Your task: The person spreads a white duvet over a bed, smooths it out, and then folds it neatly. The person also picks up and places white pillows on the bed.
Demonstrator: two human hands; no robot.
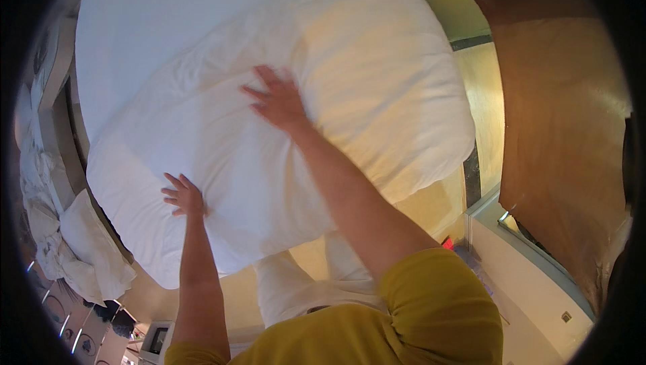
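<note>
A thick white duvet (383, 82) lies puffed up before me, on top of a flatter white bed covering (166, 16). My left hand (184, 197) rests on the duvet's near left part, its fingers spread and holding nothing. Farther out, near the middle, my right hand (278, 100) is laid over the cloth with its fingers apart, a little blurred. Creases run across the duvet around both arms. Its near edge is rounded and hangs above the pale floor.
Crumpled white linen (50, 244) is heaped at the left, beside a pale frame edge (58, 163). A large brown panel (565, 127) stands at the right. Below it is a white cabinet-like unit (525, 269). A small red item (447, 243) lies near its left end.
</note>
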